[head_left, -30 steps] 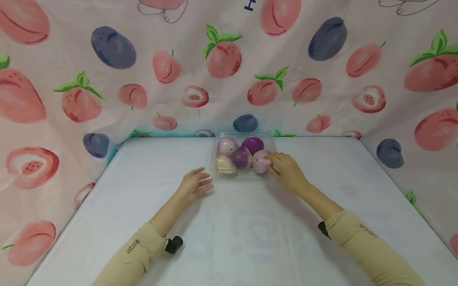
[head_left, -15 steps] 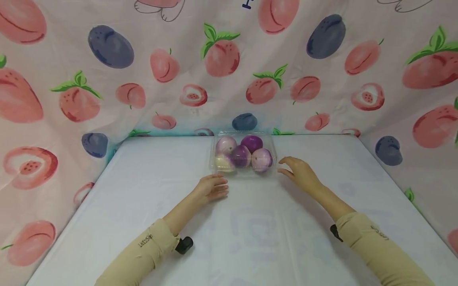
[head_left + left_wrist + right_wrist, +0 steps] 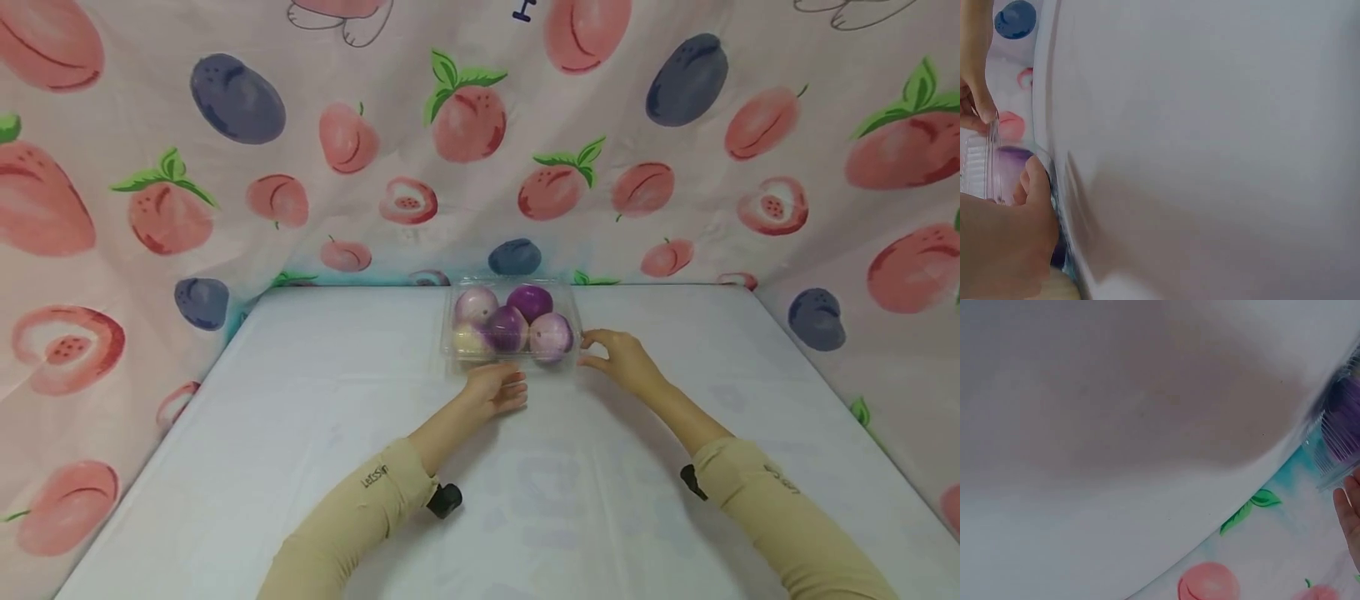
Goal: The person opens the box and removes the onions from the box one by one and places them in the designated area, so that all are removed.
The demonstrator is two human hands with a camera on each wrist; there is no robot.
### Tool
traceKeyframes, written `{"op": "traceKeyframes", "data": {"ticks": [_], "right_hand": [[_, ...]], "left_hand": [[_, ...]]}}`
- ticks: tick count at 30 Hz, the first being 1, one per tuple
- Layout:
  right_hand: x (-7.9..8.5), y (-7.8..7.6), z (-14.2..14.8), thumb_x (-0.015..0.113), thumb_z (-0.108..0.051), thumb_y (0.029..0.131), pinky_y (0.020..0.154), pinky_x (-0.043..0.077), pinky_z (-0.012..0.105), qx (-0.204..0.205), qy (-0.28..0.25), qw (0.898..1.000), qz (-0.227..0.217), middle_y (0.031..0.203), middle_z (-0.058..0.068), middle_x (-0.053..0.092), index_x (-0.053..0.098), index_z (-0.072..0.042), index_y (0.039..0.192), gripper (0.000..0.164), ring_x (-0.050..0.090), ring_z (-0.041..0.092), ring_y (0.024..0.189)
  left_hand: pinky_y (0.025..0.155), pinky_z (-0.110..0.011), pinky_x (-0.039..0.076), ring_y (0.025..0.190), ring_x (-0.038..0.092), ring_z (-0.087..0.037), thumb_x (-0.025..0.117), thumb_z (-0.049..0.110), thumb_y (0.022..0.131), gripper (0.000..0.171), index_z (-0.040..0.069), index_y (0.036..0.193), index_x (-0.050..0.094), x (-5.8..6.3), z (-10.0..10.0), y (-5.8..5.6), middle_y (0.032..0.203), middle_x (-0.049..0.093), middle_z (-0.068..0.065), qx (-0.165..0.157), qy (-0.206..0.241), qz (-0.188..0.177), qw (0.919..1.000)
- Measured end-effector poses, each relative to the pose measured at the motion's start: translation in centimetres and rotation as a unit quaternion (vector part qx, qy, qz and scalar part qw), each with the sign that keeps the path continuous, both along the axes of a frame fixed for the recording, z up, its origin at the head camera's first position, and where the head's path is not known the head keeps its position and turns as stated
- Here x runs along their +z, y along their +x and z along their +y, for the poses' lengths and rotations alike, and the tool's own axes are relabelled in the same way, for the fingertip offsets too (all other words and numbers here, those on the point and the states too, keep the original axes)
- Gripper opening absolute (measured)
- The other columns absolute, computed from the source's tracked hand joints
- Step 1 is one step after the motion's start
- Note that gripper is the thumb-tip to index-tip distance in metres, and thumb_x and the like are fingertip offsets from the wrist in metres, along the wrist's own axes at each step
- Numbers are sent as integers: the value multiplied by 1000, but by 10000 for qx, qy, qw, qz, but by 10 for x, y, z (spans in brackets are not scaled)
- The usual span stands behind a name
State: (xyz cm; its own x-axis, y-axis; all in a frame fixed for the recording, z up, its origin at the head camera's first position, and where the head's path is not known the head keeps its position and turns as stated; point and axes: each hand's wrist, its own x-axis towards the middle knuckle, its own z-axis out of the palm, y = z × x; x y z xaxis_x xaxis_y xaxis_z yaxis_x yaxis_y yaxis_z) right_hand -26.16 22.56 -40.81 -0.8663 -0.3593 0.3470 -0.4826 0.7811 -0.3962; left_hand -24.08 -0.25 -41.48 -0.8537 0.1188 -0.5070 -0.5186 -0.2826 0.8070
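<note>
A clear plastic clamshell box (image 3: 453, 350) stands at the back of the white table, its lid down. Inside lie several purple and pale round onions (image 3: 551, 335), seen through the plastic. My right hand (image 3: 626, 364) is at the box's right front corner, thumb and fingers pinching the rim; in the left wrist view the thumb of this right hand (image 3: 975, 94) meets the rim's edge. Just before the box's front edge, my left hand (image 3: 495, 389) reaches with fingers loosely extended. In the left wrist view, the left hand (image 3: 1007, 244) overlaps the box and covers part of it.
Behind the table hangs a pink cloth (image 3: 480, 208) printed with fruit. The box stands close to the table's back edge. White cloth (image 3: 300, 467) covers the tabletop, and a small black wrist camera (image 3: 445, 501) sits at the left sleeve.
My left hand has moved right along the front of the box. The right hand has drawn back from over the box's right side to its right edge. The box stays put.
</note>
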Motion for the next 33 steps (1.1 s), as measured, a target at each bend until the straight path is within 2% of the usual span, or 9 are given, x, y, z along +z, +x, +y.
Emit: {"op": "traceKeyframes", "data": {"ticks": [4,7,10,13,18,22,28,31,33], "right_hand": [[0,-3,-2,75,-13,77,88,49,48,114,65,9998,179,102,21,70,67,2,91,22,64,38,100],[-2,-3,-2,73,-10,79,77,53,42,453,462,9948,781,89,16,70,64,2,87,17,67,32,86],[-5,-3,-3,70,-6,79,65,54,38,885,1018,9750,1767,78,12,66,57,2,82,15,67,28,73],[-8,-2,-3,70,-1,76,65,55,36,1063,1424,9501,2565,78,11,63,55,1,83,17,66,28,74],[-13,-1,-4,69,10,71,71,56,34,960,2244,9146,3225,89,18,66,59,4,90,22,66,30,82],[-19,-4,-7,69,13,70,68,56,31,746,2588,8866,3760,85,20,66,57,6,88,22,65,29,77],[-27,-9,-6,63,11,75,71,57,34,531,2620,8661,4223,86,21,68,54,7,86,15,69,31,80],[-29,-11,-4,52,12,84,70,57,33,595,2582,8621,4319,84,21,67,52,7,85,5,68,30,78],[-31,-14,-2,44,12,88,70,56,34,687,2484,8626,4353,82,21,66,51,7,85,9,66,30,76]], "left_hand": [[89,-39,53,107,63,-33,56,10,94,36,-4,127,52,2,18,-1,110,64,-19,49,-61,43,10000],[87,-38,54,106,64,-32,55,13,95,36,-4,127,52,0,33,-3,117,63,-20,90,-129,109,9998],[85,-39,54,106,65,-33,56,14,95,34,-5,123,54,-1,46,-6,117,63,-21,208,-17,107,9997],[84,-39,54,105,65,-33,57,13,94,33,-5,121,55,-2,57,-7,117,63,-22,327,164,83,9993],[83,-36,55,103,66,-32,55,13,95,31,-4,121,57,-3,68,-9,116,64,-21,405,198,86,9989],[85,-37,54,105,65,-34,48,13,97,31,-4,122,55,-2,70,-8,117,63,-23,315,167,212,9991],[83,-34,55,103,66,-33,45,14,99,28,-4,118,56,-4,72,-7,110,65,-20,294,187,351,9988],[80,-33,56,100,67,-32,45,12,98,26,-5,113,58,-6,73,-7,100,66,-14,349,162,369,9986],[80,-35,56,100,67,-33,46,9,97,24,-5,111,58,-6,75,-7,95,66,-12,424,223,284,9984]]}}
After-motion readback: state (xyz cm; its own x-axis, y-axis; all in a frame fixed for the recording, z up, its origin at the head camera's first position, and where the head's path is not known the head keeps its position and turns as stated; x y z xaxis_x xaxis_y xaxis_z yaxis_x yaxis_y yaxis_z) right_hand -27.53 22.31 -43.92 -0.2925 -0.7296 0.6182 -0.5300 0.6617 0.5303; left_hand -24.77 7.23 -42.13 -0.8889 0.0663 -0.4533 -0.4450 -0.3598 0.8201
